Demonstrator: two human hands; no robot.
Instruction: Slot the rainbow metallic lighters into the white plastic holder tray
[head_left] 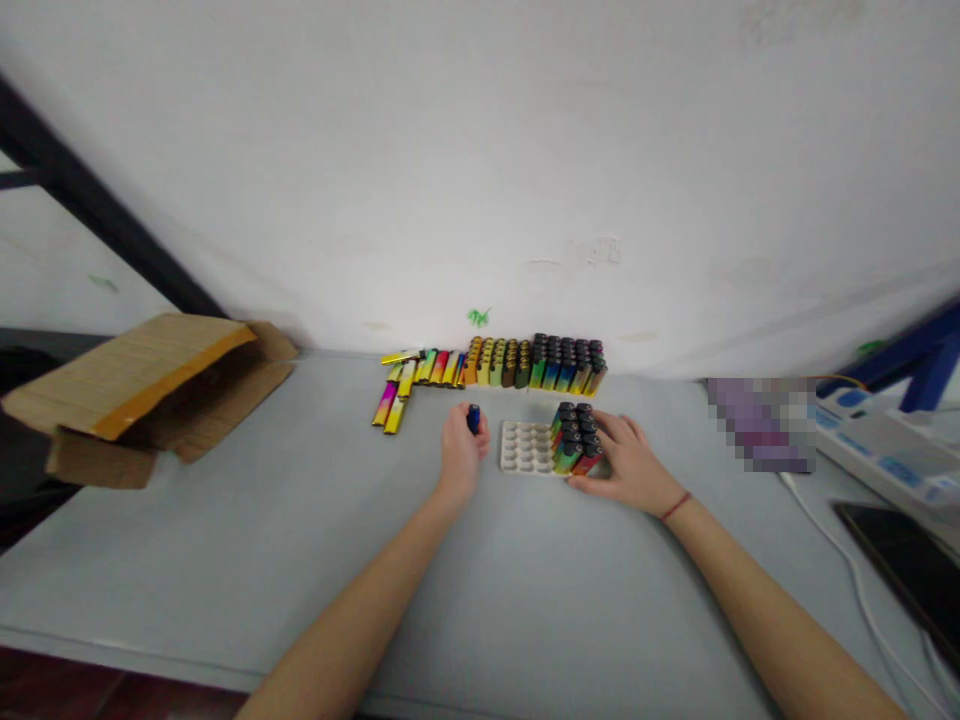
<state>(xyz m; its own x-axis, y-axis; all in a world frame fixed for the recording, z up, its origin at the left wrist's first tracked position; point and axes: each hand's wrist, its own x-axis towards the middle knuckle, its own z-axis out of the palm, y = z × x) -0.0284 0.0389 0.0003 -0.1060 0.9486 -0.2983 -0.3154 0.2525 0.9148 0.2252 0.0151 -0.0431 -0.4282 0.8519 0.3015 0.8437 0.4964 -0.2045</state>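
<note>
My left hand is closed around a blue lighter, whose dark top sticks up from the fist, just left of a white tray with round hollows. Two rows of black-topped lighters stand upright in the tray's right part, while the hollows on the left show bare. My right hand curls around the tray's right end, its thumb at the near corner and its fingers behind the lighters. Part of its grip is hidden by them.
Behind the tray, a block of yellow and black-topped lighters stands against the wall. Several loose lighters lie left of it. An open cardboard box is at the left. A power strip, a phone and a white cable lie right.
</note>
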